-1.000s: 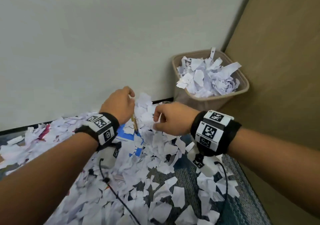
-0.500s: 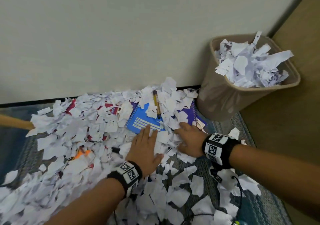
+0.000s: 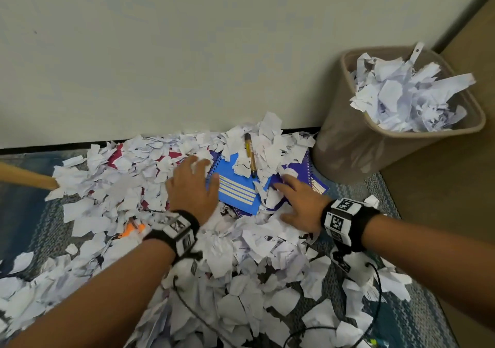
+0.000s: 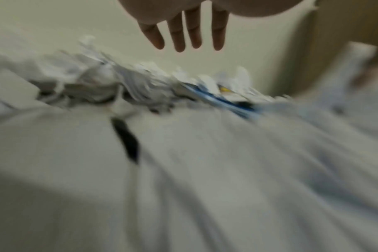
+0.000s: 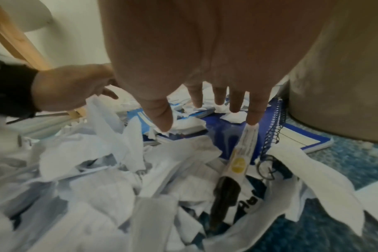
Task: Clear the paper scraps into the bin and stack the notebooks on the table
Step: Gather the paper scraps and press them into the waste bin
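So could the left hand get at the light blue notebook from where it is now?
Probably yes. The left hand, fingers spread, already overlaps the light blue notebook at its spiral edge; only loose paper scraps and a pen lie on its far part.

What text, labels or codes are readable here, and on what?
"Ao": black handwriting on a paper scrap beside the dark marker; the rest is hidden.
Square black-and-white codes, no words: right wristband and left wristband.
Marker barrel print: too blurred.
Light blue notebook label lines: blank.
Pen print: too small.
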Motion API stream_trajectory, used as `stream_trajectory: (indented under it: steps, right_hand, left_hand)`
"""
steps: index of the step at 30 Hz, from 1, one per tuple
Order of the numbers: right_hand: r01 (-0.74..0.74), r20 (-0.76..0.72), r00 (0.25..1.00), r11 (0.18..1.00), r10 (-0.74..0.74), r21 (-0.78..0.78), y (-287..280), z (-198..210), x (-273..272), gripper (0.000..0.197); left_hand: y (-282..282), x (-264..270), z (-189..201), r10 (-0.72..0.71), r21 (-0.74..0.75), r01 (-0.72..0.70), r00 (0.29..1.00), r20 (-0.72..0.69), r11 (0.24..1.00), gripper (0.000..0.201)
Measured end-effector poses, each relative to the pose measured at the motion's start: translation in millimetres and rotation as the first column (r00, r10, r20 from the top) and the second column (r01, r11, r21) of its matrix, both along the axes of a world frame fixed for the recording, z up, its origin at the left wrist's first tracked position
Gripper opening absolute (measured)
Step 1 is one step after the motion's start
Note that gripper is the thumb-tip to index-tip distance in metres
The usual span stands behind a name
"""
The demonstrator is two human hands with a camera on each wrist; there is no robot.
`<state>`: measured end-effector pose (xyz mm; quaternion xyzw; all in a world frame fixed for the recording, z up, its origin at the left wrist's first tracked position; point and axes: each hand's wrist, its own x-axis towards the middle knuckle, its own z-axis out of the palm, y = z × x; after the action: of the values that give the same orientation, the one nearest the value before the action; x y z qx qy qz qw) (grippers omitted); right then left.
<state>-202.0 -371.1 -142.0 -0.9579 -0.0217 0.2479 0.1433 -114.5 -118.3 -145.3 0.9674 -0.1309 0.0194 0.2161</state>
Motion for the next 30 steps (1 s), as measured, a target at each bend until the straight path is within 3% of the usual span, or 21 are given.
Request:
stream_trajectory:
  steps: [3, 5, 8, 11, 15, 18, 20, 24, 27, 30]
  right_hand:
    - [-0.113, -0.088, 0.991, 0.990, 0.105, -0.087, 8.9, -4.7, -14.1, 0.086]
    - [-0.133, -0.068, 0.990, 0.986, 0.127, -0.098, 20.0, -2.8, -26.1, 0.081]
    - [-0.168, 0.009, 0.986, 0.985, 0.169, -0.029, 31.0, -0.8, -39.0, 0.066]
    - [-0.212, -0.031, 0.976, 0.973, 0.216, 0.095, 36.5, -4.1, -49.0, 0.056]
    - [-0.236, -0.116, 0.961, 0.962, 0.253, 0.140, 41.5, -9.9, -58.7, 0.056]
    - [-0.231, -0.128, 0.960, 0.963, 0.248, 0.137, 41.1, -10.2, -58.9, 0.062]
    - [-0.198, -0.129, 0.968, 0.971, 0.216, 0.136, 39.6, -8.4, -55.8, 0.064]
    - [-0.165, -0.083, 0.981, 0.979, 0.175, 0.117, 39.8, -3.8, -50.2, 0.056]
    - [-0.139, 0.007, 0.990, 0.977, 0.140, 0.164, 41.0, -3.1, -52.2, 0.072]
    - [-0.185, 0.031, 0.983, 0.969, 0.183, 0.162, 45.1, -4.9, -58.7, 0.094]
  left_hand:
    - [28.0, 43.4, 0.2, 0.265, 0.157, -0.246, 0.958, -0.109, 0.956, 0.062]
    - [53.3, 68.9, -7.2, 0.310, 0.284, -0.236, 0.916, -0.253, 0.929, 0.075]
    - [82.2, 84.6, -25.3, 0.172, 0.311, -0.027, 0.875, -0.452, 0.950, 0.100]
    - [85.4, 64.8, -35.3, 0.094, 0.306, 0.049, 0.894, -0.438, 0.951, 0.103]
    - [70.9, 21.6, -32.2, 0.026, 0.367, 0.064, 0.972, -0.233, 0.928, 0.069]
    - [63.1, -2.0, -38.6, -0.087, 0.223, 0.113, 0.989, -0.122, 0.968, 0.037]
    - [53.4, -15.8, -39.8, -0.169, 0.067, 0.179, 0.977, -0.130, 0.982, 0.029]
    - [31.2, -40.5, -32.9, -0.349, -0.133, 0.323, 0.888, -0.301, 0.937, 0.022]
    - [19.1, -52.8, -31.3, -0.431, -0.166, 0.398, 0.844, -0.320, 0.902, 0.042]
    - [4.6, -63.9, -32.1, -0.454, 0.052, 0.513, 0.799, -0.395, 0.857, 0.074]
